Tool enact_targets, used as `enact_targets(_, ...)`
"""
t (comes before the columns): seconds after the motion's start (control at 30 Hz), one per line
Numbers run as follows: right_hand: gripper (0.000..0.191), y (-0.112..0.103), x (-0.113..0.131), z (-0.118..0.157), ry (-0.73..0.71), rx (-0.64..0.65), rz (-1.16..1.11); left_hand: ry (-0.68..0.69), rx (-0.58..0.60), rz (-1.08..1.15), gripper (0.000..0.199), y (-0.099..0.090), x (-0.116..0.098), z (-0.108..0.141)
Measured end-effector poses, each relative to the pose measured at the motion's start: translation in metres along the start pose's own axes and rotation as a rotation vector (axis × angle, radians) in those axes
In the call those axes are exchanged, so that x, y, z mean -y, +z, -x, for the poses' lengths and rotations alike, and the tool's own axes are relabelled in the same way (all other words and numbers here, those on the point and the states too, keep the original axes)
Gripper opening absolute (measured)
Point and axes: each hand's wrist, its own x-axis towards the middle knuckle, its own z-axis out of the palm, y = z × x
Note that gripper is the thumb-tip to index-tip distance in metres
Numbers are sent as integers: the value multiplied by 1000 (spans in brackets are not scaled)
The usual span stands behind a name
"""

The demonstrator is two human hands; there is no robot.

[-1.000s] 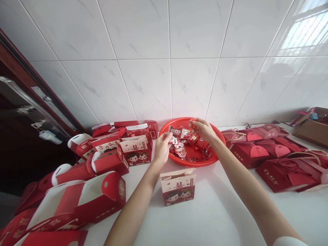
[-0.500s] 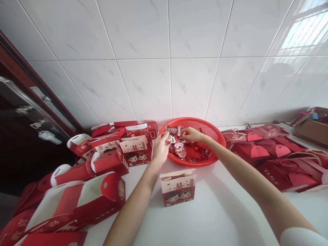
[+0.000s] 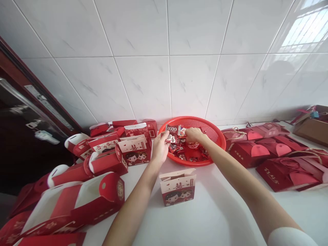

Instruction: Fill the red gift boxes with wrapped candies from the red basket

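Note:
My left hand (image 3: 161,148) is closed on a small red wrapped candy packet (image 3: 172,134) with white and black lettering, held over the left side of a red plastic basket (image 3: 217,135). My right hand (image 3: 194,134) reaches down into the basket with its fingers curled, and what they grip is hidden. A round pink-and-red piece (image 3: 193,145) shows just under that hand. Several red wrapped candies (image 3: 182,156) lie around it in the basket. In front of the basket, an open red-and-cream gift box (image 3: 177,188) with two cartoon faces stands upright.
Several red gift boxes, some open, crowd the left side, including a long open box (image 3: 98,201) and a cartoon-faced box (image 3: 135,150). Darker red boxes with cord handles (image 3: 289,171) stand at right. A cardboard box (image 3: 311,128) sits far right. Behind is a tiled wall (image 3: 192,85).
My right hand has moved slightly right and lower into the basket, its fingers pointing down. The round pink-and-red piece now shows farther right. My left hand still holds the packet.

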Motion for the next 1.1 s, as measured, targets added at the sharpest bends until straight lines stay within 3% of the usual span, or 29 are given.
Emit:
enact_targets(0.1, 31, -2, -8, 1, 54, -34, 36, -2, -6, 9, 29, 0, -1, 0)
enact_targets(0.3, 36, 6, 5, -1, -121, -114, -15, 5, -26, 27, 27, 0, -1, 0)
enact_targets(0.53, 56, 12, 18, -6, -285, 91, -62, -5, -40, 48, 22, -1, 0, -3)
enact_targets(0.77, 22, 6, 10, -6, -274, 228, -53, -33, -68, 91, 18, 2, -4, 0)
enact_targets(1.0, 29, 9, 4, -1, -211, -13, -34, -48, -101, 128, 17, 3, -5, 0)
enact_targets(1.1, 44, 13, 12, -1, -238, -35, -29, -53, -108, 143, 16, 1, -4, -1)
